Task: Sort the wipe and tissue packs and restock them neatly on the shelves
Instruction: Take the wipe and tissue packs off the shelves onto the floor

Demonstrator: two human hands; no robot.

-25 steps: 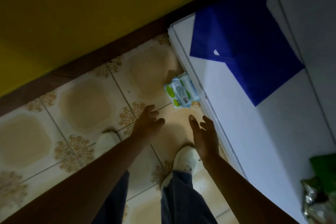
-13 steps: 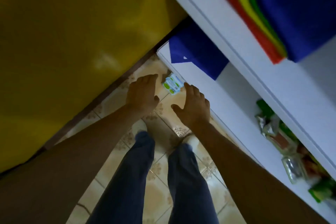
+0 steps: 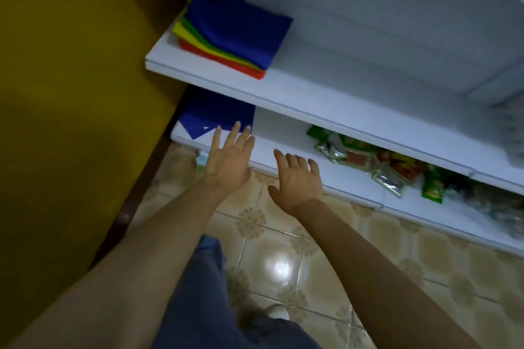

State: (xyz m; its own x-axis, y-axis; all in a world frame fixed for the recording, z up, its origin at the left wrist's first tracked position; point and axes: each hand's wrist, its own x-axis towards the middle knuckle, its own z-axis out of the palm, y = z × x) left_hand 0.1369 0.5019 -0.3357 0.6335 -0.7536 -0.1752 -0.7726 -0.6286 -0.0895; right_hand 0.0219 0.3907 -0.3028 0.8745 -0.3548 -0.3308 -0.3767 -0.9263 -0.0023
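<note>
Soft plastic film wraps the wipe pack (image 3: 201, 161), so I judge it light, squashy and a little slick, best pinched across its short sides. It lies on the floor (image 3: 255, 235) just below the bottom shelf (image 3: 278, 132), mostly hidden behind the left hand (image 3: 229, 163), so its long axis cannot be told. The left hand and the right hand (image 3: 296, 178) each hover with a wide grip, holding nothing.
</note>
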